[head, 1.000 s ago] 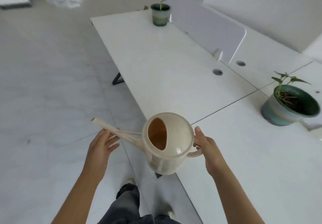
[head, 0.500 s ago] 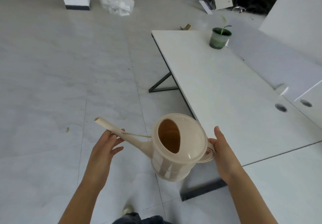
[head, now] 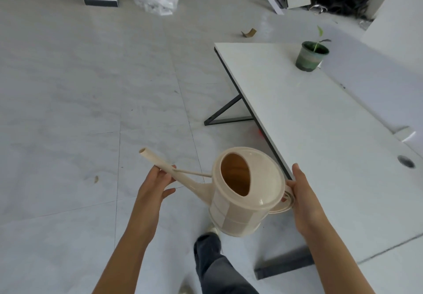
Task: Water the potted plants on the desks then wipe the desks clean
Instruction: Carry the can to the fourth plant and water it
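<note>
Watering can [head: 238,211] nearer potted plant [head: 310,58] now

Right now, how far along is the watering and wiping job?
Done: nothing visible. In hand: the right hand grips the cream watering can by its handle, the left hand supports the spout. Left: the green potted seedling at the far end of the white desk is not yet reached; wiping too, no cloth in view.

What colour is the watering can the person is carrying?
The watering can is cream, amber-brown inside; head view shows it.
</note>
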`<state>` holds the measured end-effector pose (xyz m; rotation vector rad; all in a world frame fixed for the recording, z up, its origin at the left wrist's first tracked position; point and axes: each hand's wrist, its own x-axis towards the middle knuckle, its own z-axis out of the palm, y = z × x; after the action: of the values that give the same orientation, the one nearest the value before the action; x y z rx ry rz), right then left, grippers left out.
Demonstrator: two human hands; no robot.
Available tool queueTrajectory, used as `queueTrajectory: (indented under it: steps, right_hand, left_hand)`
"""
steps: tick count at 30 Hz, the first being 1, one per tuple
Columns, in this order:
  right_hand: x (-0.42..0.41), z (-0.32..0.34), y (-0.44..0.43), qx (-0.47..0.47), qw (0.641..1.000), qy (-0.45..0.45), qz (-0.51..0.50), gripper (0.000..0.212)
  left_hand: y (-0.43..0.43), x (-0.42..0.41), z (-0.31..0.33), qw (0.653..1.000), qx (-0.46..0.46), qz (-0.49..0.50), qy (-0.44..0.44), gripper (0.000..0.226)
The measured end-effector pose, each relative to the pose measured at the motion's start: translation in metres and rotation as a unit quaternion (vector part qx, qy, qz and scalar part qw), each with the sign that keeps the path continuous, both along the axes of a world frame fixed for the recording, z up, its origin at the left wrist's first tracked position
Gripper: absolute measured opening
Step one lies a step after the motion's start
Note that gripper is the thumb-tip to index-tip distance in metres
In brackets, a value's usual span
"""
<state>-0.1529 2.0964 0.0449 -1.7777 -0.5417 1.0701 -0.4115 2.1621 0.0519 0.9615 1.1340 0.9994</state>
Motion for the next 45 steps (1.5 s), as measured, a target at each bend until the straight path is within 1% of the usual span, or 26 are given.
queueTrajectory:
  steps: [4, 8, 11, 15, 18, 23, 27, 30, 35, 39, 42, 45]
  right_hand:
    - [0.011, -0.001, 0.054, 0.012, 0.999, -0.013, -0.033, 0.058]
    - [0.027, -0.003, 0.12, 0.026, 0.999, -0.028, -0.018, 0.064]
    - [0.042, -0.001, 0.175, 0.029, 0.999, -0.02, -0.023, 0.065]
    - [0.059, 0.003, 0.243, 0.026, 0.999, -0.017, -0.024, 0.062]
    - [0.069, 0.004, 0.285, 0.019, 0.999, -0.012, -0.035, 0.059]
    - [0.084, 0.003, 0.344, 0.01, 0.998, 0.001, -0.068, 0.056]
    - [0.094, 0.001, 0.391, 0.001, 0.993, 0.004, -0.118, 0.058]
    - [0.1, -0.003, 0.426, 0.006, 0.986, 0.008, -0.166, 0.06]
    - [0.113, -0.003, 0.477, -0.015, 0.965, 0.015, -0.261, 0.052]
    - [0.124, -0.002, 0.503, -0.013, 0.94, 0.018, -0.341, 0.039]
    - [0.137, -0.002, 0.516, -0.026, 0.917, 0.022, -0.397, 0.039]
    - [0.159, -0.005, 0.525, -0.028, 0.898, 0.022, -0.438, 0.041]
  left_hand:
    - [0.045, 0.01, -0.001, 1.0, -0.002, -0.009, 0.015, 0.02]
    - [0.103, 0.025, -0.003, 0.999, -0.005, -0.011, 0.03, 0.025]
    - [0.15, 0.039, -0.002, 0.999, -0.007, -0.005, 0.038, 0.031]
    - [0.216, 0.058, 0.0, 0.999, -0.005, 0.01, 0.038, 0.028]
    - [0.263, 0.073, 0.003, 1.0, -0.001, 0.014, 0.016, 0.02]
    - [0.34, 0.098, 0.005, 0.998, -0.003, 0.027, -0.052, 0.024]
    - [0.405, 0.123, -0.005, 0.995, 0.0, 0.0, -0.095, 0.031]
    - [0.464, 0.141, -0.012, 0.995, 0.0, -0.041, -0.093, 0.041]
    - [0.559, 0.173, -0.005, 0.982, -0.001, -0.165, -0.094, 0.05]
    - [0.615, 0.213, 0.001, 0.961, 0.008, -0.256, -0.103, 0.053]
    - [0.641, 0.248, -0.004, 0.943, 0.015, -0.314, -0.113, 0.05]
    - [0.663, 0.285, -0.009, 0.916, 0.021, -0.382, -0.119, 0.058]
